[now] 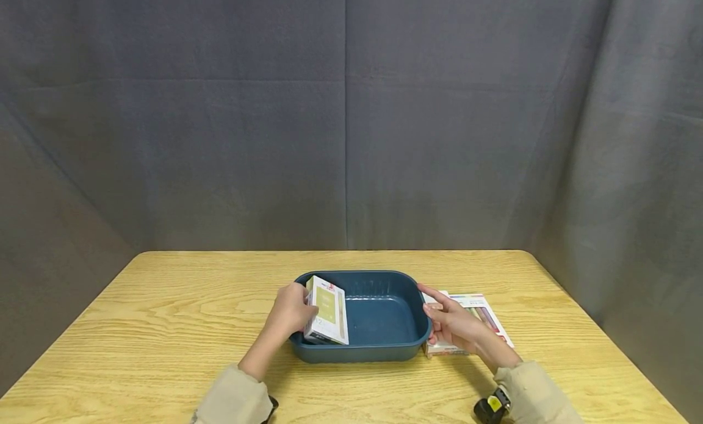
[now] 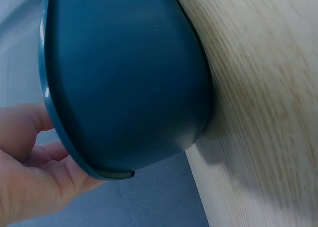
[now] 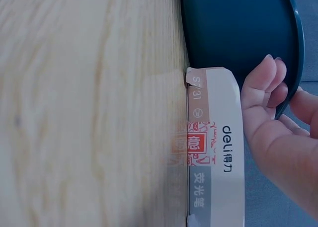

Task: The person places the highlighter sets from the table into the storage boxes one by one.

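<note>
A dark blue rectangular plastic bin (image 1: 379, 352) sits on the table. Inside its left end, a white and yellow-green box (image 1: 329, 311) leans at a tilt. My left hand (image 1: 293, 309) grips this box by its left side; in the left wrist view the hand (image 2: 37, 162) reaches over the bin's rim, and the box is hidden. At the bin's right end, my right hand (image 1: 453, 323) holds the rim, thumb over the edge. The right wrist view shows its curled fingers (image 3: 266, 85) against the outer wall.
Right of the bin, beneath my right hand, lie a white box with printed lettering (image 3: 226, 152) and a flatter white package (image 1: 497, 319) with coloured sticks showing. The wooden table (image 1: 192, 308) meets grey curtains (image 1: 346, 137) behind and at the sides.
</note>
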Action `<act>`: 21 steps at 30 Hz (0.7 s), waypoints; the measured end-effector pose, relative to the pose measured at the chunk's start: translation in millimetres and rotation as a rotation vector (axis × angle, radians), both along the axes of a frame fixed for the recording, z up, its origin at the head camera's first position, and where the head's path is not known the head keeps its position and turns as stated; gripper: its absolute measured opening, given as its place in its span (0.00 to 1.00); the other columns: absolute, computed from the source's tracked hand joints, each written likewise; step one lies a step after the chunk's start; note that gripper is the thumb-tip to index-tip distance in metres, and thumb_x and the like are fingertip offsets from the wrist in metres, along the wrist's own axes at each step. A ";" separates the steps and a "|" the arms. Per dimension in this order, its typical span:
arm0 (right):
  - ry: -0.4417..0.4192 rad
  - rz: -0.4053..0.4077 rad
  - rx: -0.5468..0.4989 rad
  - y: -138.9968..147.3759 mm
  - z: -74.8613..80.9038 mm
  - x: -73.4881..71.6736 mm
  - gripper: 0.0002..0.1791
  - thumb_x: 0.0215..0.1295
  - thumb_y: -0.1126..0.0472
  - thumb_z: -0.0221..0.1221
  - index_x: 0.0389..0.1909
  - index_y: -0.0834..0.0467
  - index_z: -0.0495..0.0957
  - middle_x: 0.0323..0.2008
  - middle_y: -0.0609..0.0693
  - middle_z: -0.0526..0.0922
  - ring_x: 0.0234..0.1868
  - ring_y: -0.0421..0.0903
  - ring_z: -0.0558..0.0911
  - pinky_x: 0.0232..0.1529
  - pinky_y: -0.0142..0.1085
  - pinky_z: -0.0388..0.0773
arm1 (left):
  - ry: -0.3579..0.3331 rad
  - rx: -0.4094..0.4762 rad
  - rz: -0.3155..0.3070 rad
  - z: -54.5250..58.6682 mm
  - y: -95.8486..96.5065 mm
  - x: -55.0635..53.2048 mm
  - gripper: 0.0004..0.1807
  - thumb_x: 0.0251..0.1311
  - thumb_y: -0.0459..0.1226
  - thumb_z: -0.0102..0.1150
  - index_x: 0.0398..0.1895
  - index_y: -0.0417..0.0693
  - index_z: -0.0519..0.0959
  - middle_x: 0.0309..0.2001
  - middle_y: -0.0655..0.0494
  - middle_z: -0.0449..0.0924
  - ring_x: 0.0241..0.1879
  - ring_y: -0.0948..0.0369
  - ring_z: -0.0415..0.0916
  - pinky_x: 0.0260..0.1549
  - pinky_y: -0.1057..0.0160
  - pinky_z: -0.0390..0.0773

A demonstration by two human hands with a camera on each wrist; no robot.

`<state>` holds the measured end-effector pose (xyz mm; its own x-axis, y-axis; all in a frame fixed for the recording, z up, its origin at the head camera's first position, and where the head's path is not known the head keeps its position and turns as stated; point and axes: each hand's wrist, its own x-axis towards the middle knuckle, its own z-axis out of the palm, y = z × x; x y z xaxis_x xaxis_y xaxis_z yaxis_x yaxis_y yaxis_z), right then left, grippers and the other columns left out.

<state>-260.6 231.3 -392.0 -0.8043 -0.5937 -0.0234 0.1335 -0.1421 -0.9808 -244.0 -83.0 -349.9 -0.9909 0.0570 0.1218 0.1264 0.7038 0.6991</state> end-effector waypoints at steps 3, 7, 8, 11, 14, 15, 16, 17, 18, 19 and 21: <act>0.008 0.003 -0.005 0.2 -1.0 -0.2 0.34 0.70 0.63 0.40 0.67 0.62 0.30 0.23 0.48 0.74 0.20 0.40 0.75 0.26 0.32 0.74 | 0.004 -0.025 0.000 -0.7 1.1 -0.4 0.16 0.49 0.26 0.55 0.09 0.42 0.65 0.12 0.53 0.69 0.10 0.65 0.67 0.07 0.72 0.65; 0.025 0.017 -0.011 0.6 -1.6 0.0 0.35 0.70 0.62 0.42 0.67 0.62 0.30 0.23 0.47 0.74 0.21 0.40 0.76 0.27 0.31 0.74 | -0.006 -0.055 0.001 -2.3 4.0 -1.7 0.17 0.48 0.24 0.52 0.08 0.43 0.63 0.10 0.54 0.66 0.08 0.66 0.64 0.06 0.73 0.61; 0.025 0.020 -0.013 0.8 -1.7 -0.1 0.35 0.70 0.62 0.42 0.68 0.62 0.30 0.24 0.47 0.74 0.21 0.40 0.76 0.27 0.31 0.74 | -0.012 -0.058 0.000 -2.9 4.8 -2.2 0.15 0.48 0.24 0.52 0.09 0.42 0.64 0.11 0.53 0.66 0.08 0.65 0.64 0.06 0.73 0.60; 0.034 0.049 -0.037 1.9 -2.3 -0.7 0.34 0.70 0.62 0.41 0.68 0.59 0.33 0.25 0.47 0.75 0.22 0.40 0.77 0.28 0.31 0.74 | -0.039 -0.067 -0.005 -4.4 6.8 -3.6 0.08 0.48 0.23 0.51 0.16 0.37 0.69 0.15 0.52 0.67 0.12 0.63 0.66 0.09 0.72 0.62; 0.035 0.054 -0.039 1.9 -2.1 -0.6 0.34 0.70 0.62 0.41 0.69 0.59 0.33 0.25 0.47 0.76 0.23 0.39 0.77 0.29 0.31 0.74 | -0.060 -0.073 -0.007 -5.7 7.8 -4.7 0.00 0.49 0.23 0.52 0.25 0.31 0.72 0.19 0.50 0.68 0.16 0.60 0.68 0.12 0.70 0.64; 0.035 0.052 -0.038 1.6 -1.8 -0.4 0.34 0.70 0.61 0.42 0.68 0.59 0.33 0.25 0.47 0.75 0.22 0.40 0.77 0.28 0.31 0.74 | -0.065 -0.078 -0.008 -5.7 8.0 -5.0 0.02 0.49 0.23 0.53 0.28 0.30 0.73 0.20 0.50 0.68 0.18 0.60 0.68 0.13 0.69 0.65; 0.035 0.047 -0.033 1.4 -1.5 -0.3 0.34 0.70 0.61 0.42 0.68 0.60 0.32 0.25 0.47 0.75 0.22 0.40 0.77 0.28 0.31 0.74 | -0.065 -0.083 -0.011 -5.9 8.0 -5.2 0.04 0.49 0.23 0.53 0.29 0.29 0.73 0.20 0.50 0.68 0.18 0.59 0.68 0.13 0.68 0.66; 0.028 0.025 -0.016 0.5 -0.7 0.2 0.36 0.70 0.61 0.42 0.68 0.61 0.31 0.24 0.47 0.74 0.21 0.40 0.76 0.27 0.31 0.74 | -0.066 -0.084 -0.011 -6.1 8.2 -5.5 0.05 0.49 0.23 0.53 0.30 0.28 0.73 0.20 0.49 0.69 0.19 0.59 0.68 0.14 0.68 0.66; 0.027 0.019 -0.011 0.1 -0.2 0.5 0.36 0.70 0.61 0.42 0.68 0.61 0.31 0.23 0.47 0.74 0.21 0.40 0.76 0.27 0.32 0.74 | -0.069 -0.085 -0.012 -6.2 8.4 -5.7 0.05 0.49 0.23 0.53 0.31 0.28 0.73 0.21 0.49 0.69 0.19 0.59 0.69 0.14 0.67 0.67; 0.023 0.009 -0.006 -0.4 0.4 0.9 0.35 0.70 0.62 0.42 0.68 0.62 0.30 0.23 0.47 0.74 0.21 0.40 0.76 0.27 0.32 0.74 | -0.070 -0.087 -0.014 -6.4 8.4 -6.0 0.06 0.49 0.23 0.53 0.31 0.28 0.73 0.21 0.49 0.69 0.20 0.58 0.69 0.15 0.67 0.67; 0.019 -0.002 0.001 -0.9 1.0 1.4 0.35 0.70 0.62 0.41 0.68 0.62 0.30 0.23 0.48 0.73 0.20 0.40 0.75 0.26 0.32 0.74 | -0.072 -0.090 -0.015 -6.4 8.2 -6.3 0.08 0.48 0.23 0.53 0.33 0.27 0.73 0.23 0.47 0.71 0.21 0.58 0.69 0.17 0.66 0.68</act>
